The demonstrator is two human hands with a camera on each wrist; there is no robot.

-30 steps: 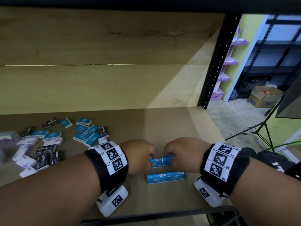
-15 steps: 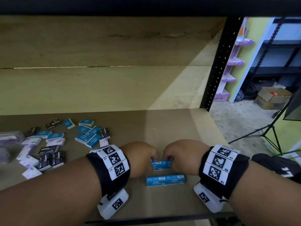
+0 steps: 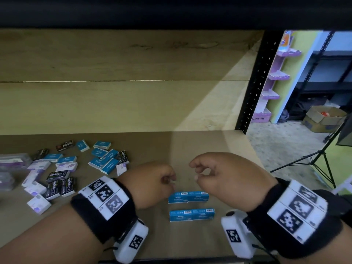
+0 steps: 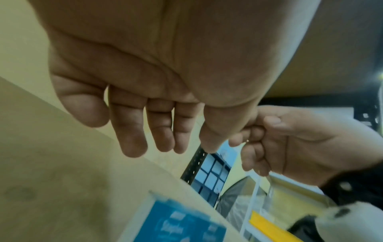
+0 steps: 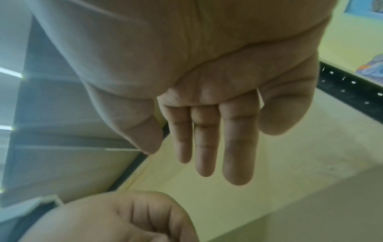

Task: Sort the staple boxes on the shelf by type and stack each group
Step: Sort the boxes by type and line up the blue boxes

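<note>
Two rows of blue staple boxes lie side by side near the front of the shelf (image 3: pixel 200 149): the far row (image 3: pixel 188 197) and the near row (image 3: pixel 192 214), each made of boxes set end to end. Both hands hover just above the far row and hold nothing. The left hand (image 3: pixel 152 182) has its fingers loosely curled in the head view, while its wrist view shows them hanging fairly straight. The right hand (image 3: pixel 226 178) is likewise empty, fingers relaxed and slightly bent. Well to the left sits a scattered heap of unsorted boxes (image 3: pixel 62 168), blue, black and pale purple mixed together.
</note>
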